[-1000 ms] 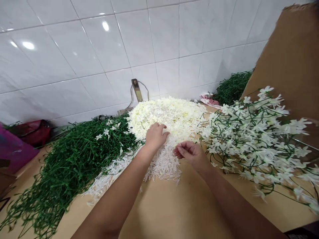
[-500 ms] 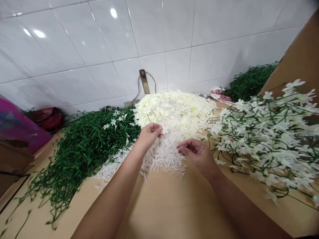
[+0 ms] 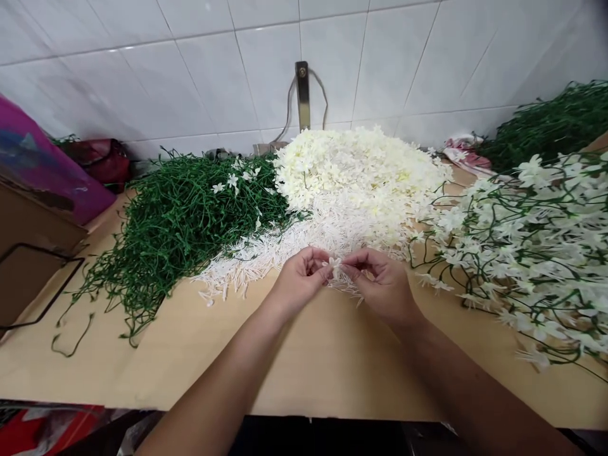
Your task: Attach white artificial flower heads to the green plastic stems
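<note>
My left hand (image 3: 298,284) and my right hand (image 3: 384,286) meet over the wooden table (image 3: 304,361), fingertips pinched together on one small white artificial flower (image 3: 334,263). Just behind them lies a spread of thin white plastic stamens (image 3: 285,248). Beyond that rises a heap of loose cream-white flower heads (image 3: 356,171). A pile of green plastic stems (image 3: 180,215) lies to the left of my hands. Finished stems with white flowers (image 3: 532,240) are piled to the right.
A white tiled wall (image 3: 266,63) backs the table, with a metal bracket and cable (image 3: 302,95). A purple bag (image 3: 42,168) and a dark red bag (image 3: 102,161) sit at the far left. More green stems (image 3: 551,123) lie at the back right.
My left hand lifted a flower off the heap and drew back toward me; my right hand came in to meet it. The camera tilted down, so the table's near edge shows.
</note>
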Action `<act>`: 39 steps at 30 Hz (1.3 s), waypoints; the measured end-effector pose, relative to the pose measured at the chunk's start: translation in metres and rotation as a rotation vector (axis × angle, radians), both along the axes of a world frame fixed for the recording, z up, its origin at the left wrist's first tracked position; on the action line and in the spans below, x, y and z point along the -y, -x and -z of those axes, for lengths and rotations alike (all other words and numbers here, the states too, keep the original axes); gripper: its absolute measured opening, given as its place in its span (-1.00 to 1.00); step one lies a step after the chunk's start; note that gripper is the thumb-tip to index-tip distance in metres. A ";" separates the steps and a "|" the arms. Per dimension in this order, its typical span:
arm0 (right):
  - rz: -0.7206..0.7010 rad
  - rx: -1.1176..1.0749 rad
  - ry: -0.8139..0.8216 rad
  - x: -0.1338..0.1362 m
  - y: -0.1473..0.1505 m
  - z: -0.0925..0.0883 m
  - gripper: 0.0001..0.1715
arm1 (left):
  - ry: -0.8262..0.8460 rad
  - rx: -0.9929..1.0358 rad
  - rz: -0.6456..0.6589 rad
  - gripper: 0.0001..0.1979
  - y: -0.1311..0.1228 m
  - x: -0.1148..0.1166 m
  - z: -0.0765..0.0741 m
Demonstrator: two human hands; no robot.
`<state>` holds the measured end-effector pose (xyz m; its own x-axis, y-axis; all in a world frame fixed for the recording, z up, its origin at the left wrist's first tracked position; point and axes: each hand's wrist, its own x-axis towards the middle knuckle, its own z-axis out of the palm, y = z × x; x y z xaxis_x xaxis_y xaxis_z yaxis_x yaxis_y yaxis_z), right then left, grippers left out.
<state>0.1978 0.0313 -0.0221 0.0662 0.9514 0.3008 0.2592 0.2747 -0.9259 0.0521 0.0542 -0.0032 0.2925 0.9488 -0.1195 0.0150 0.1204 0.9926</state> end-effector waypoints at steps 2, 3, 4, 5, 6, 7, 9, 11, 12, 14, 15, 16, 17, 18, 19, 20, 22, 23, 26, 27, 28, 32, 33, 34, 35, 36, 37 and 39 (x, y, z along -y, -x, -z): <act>0.011 0.105 -0.052 0.001 0.001 -0.001 -0.95 | -0.008 0.009 -0.004 -0.85 0.000 0.000 0.005; 0.015 0.152 -0.075 0.001 0.001 -0.001 -0.94 | -0.011 0.007 -0.001 -0.85 0.000 0.000 0.006; 0.017 0.194 -0.097 0.001 0.002 -0.001 -0.94 | -0.016 0.002 0.003 -0.85 0.000 0.000 0.007; 0.018 0.233 -0.120 0.001 0.002 -0.001 -0.93 | -0.021 -0.008 0.006 -0.84 0.000 0.000 0.007; 0.016 0.272 -0.145 0.000 0.002 -0.001 -0.92 | -0.028 -0.021 0.006 -0.84 0.000 0.000 0.007; 0.013 0.307 -0.173 0.000 0.002 -0.001 -0.91 | -0.035 -0.035 0.004 -0.83 0.000 0.000 0.006; 0.015 0.364 -0.225 0.000 0.003 0.000 -0.88 | -0.054 -0.065 0.000 -0.82 0.000 0.000 0.005; 0.023 0.401 -0.259 -0.001 0.004 0.001 -0.86 | -0.082 -0.083 0.007 -0.83 0.002 0.000 0.004; 0.027 0.413 -0.271 -0.001 0.004 0.001 -0.86 | -0.098 -0.090 0.015 -0.84 0.002 0.000 0.004; 0.036 0.430 -0.278 -0.001 0.005 0.002 -0.86 | -0.134 -0.107 0.035 -0.84 0.003 0.000 0.006; 0.037 0.430 -0.269 0.000 0.005 0.002 -0.86 | -0.150 -0.116 0.044 -0.84 0.004 0.001 0.007; 0.033 0.418 -0.246 0.000 0.006 0.002 -0.86 | -0.161 -0.124 0.049 -0.84 0.004 0.001 0.007; 0.026 0.394 -0.210 0.000 0.006 0.003 -0.88 | -0.168 -0.131 0.053 -0.84 0.005 0.001 0.007; 0.015 0.359 -0.160 0.000 0.006 0.003 -0.89 | -0.170 -0.135 0.054 -0.85 0.005 0.001 0.007; 0.004 0.313 -0.102 0.000 0.006 0.003 -0.92 | -0.169 -0.132 0.054 -0.85 0.005 0.001 0.006; -0.006 0.260 -0.046 0.000 0.005 0.004 -0.94 | -0.167 -0.123 0.056 -0.85 0.006 0.001 0.005; -0.021 0.150 0.046 -0.001 0.004 0.004 -0.96 | -0.156 -0.089 0.072 -0.85 0.007 0.001 0.003; -0.023 0.097 0.075 -0.001 0.004 0.004 -0.95 | -0.147 -0.071 0.079 -0.84 0.008 0.001 0.003; -0.026 -0.058 0.126 -0.002 0.002 0.004 -0.93 | -0.128 -0.052 0.052 -0.83 0.010 0.000 0.002; -0.024 -0.107 0.138 -0.003 0.001 0.004 -0.92 | -0.128 -0.057 0.029 -0.84 0.010 -0.001 0.002; -0.024 -0.151 0.150 -0.003 0.001 0.005 -0.90 | -0.130 -0.064 0.009 -0.84 0.010 0.000 0.002; -0.042 -0.234 0.179 -0.003 0.002 0.005 -0.85 | -0.128 -0.088 -0.022 -0.86 0.007 0.002 0.001; -0.052 -0.239 0.183 -0.002 0.003 0.005 -0.84 | -0.122 -0.089 -0.021 -0.87 0.006 0.003 0.000; -0.061 -0.244 0.187 -0.002 0.004 0.005 -0.83 | -0.112 -0.085 -0.018 -0.87 0.005 0.004 0.000; -0.066 -0.253 0.192 -0.002 0.004 0.005 -0.81 | -0.102 -0.080 -0.016 -0.87 0.004 0.004 0.000; -0.069 -0.264 0.200 -0.001 0.005 0.005 -0.80 | -0.094 -0.075 -0.014 -0.87 0.004 0.005 -0.001; -0.068 -0.275 0.208 -0.001 0.005 0.006 -0.78 | -0.089 -0.072 -0.015 -0.87 0.003 0.005 -0.001; -0.069 -0.288 0.226 0.000 0.005 0.006 -0.77 | -0.083 -0.071 -0.020 -0.87 0.002 0.006 -0.002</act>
